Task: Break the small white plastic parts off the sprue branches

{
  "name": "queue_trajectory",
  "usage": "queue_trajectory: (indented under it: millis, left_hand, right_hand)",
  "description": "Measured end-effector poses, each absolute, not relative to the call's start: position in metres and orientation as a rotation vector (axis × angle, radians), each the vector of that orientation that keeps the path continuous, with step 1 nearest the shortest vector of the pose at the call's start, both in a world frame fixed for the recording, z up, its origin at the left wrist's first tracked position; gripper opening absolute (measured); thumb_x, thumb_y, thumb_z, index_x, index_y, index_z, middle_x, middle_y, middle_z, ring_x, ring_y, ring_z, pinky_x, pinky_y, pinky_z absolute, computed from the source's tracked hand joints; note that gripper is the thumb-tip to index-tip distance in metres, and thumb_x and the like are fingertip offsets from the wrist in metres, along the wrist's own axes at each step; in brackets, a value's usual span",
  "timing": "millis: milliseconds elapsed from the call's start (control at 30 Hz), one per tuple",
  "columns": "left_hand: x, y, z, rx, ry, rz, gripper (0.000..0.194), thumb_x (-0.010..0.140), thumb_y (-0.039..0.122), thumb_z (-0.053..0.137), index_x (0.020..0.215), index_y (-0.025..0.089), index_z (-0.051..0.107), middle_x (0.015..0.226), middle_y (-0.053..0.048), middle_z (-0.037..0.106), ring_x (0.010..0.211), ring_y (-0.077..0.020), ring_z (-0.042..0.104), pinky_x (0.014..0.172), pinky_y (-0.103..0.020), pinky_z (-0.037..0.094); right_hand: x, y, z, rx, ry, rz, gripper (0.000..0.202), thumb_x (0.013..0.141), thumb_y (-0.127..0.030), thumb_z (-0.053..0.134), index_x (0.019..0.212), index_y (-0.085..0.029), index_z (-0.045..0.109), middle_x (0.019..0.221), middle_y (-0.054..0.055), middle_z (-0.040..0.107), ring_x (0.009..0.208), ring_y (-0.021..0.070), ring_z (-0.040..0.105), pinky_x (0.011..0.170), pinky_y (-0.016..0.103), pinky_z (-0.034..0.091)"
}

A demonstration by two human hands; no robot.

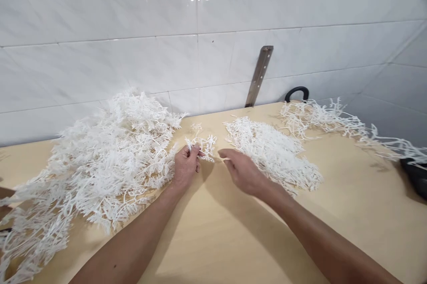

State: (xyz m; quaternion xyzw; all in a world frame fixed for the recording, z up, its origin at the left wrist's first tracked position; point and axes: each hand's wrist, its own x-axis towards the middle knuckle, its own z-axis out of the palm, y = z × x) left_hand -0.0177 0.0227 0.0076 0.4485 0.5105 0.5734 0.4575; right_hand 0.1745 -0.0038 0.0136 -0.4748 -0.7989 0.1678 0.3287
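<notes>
Near the middle of the table, my left hand (pixel 187 162) is closed on a small white branching sprig (pixel 208 145), which sticks out up and to the right of the fingers. My right hand (pixel 240 167) is just right of the sprig, thumb and fingers brought close together; whether anything thin is between the fingertips is too small to tell. Left of my left hand spreads a large heap of white branching sprigs (pixel 113 159). A flatter pile of white sprigs (pixel 270 150) lies just beyond and to the right of my right hand.
Looser white strands (pixel 333 119) stretch along the table (pixel 207 248) at the back right. A metal strip (pixel 259 77) leans against the tiled wall beside a black curved handle (pixel 296 92). A black object (pixel 415 177) sits at the right edge.
</notes>
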Motion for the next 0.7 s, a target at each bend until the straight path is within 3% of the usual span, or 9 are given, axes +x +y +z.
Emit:
queue_trajectory:
  millis: [67,133,300,467,567,700]
  left_hand:
    - [-0.018,0.023,0.008,1.100,1.253,1.439,0.038,0.078,0.052,0.069,0.068,0.017,0.058,0.053,0.003,0.060,0.032,-0.0052,0.038,0.034,-0.020,0.027]
    - [-0.017,0.023,0.009,1.100,1.234,1.430,0.038,0.077,0.052,0.070,0.069,0.017,0.059,0.046,0.005,0.053,0.032,-0.0059,0.038,0.033,-0.020,0.027]
    - [-0.012,0.016,0.014,1.102,1.226,1.373,0.036,0.077,0.050,0.071,0.071,0.016,0.061,0.043,0.005,0.051,0.033,-0.0062,0.038,0.034,-0.019,0.029]
    - [-0.001,0.004,0.017,1.095,1.202,1.256,0.037,0.075,0.051,0.073,0.074,0.016,0.063,0.043,0.006,0.050,0.034,-0.0072,0.041,0.034,-0.019,0.028]
    - [0.002,0.003,0.015,1.084,1.160,1.248,0.039,0.074,0.053,0.073,0.074,0.016,0.063,0.047,0.005,0.054,0.035,-0.0066,0.042,0.035,-0.019,0.031]
    - [0.000,0.005,0.013,1.098,1.145,1.250,0.039,0.074,0.053,0.074,0.075,0.016,0.062,0.049,0.004,0.056,0.036,-0.0066,0.043,0.036,-0.020,0.033]
  right_hand:
    - [0.173,-0.017,-0.005,-1.107,-2.153,0.343,0.047,0.091,-0.007,0.035,0.133,-0.017,0.056,0.135,0.016,0.059,0.128,0.0260,0.055,0.106,0.050,0.047]
    - [0.176,-0.024,-0.016,-1.075,-2.153,0.275,0.051,0.089,-0.003,0.035,0.134,-0.017,0.055,0.136,0.016,0.058,0.131,0.0262,0.051,0.110,0.052,0.044]
    - [0.184,-0.027,-0.013,-1.258,-1.840,0.250,0.041,0.095,-0.010,0.035,0.127,-0.017,0.058,0.130,0.016,0.060,0.126,0.0262,0.055,0.109,0.050,0.045]
    - [0.178,-0.033,0.003,-1.239,-1.453,0.692,0.028,0.099,-0.034,0.041,0.111,-0.021,0.063,0.104,0.008,0.070,0.093,0.0202,0.069,0.081,0.036,0.060]
    - [0.179,-0.034,0.005,-1.319,-1.447,0.846,0.033,0.097,-0.044,0.046,0.110,-0.020,0.064,0.077,0.002,0.065,0.061,0.0147,0.063,0.061,0.029,0.055]
    - [0.177,-0.028,0.004,-1.301,-1.506,1.012,0.038,0.096,-0.050,0.048,0.110,-0.019,0.065,0.062,-0.003,0.055,0.048,0.0117,0.051,0.047,0.024,0.044]
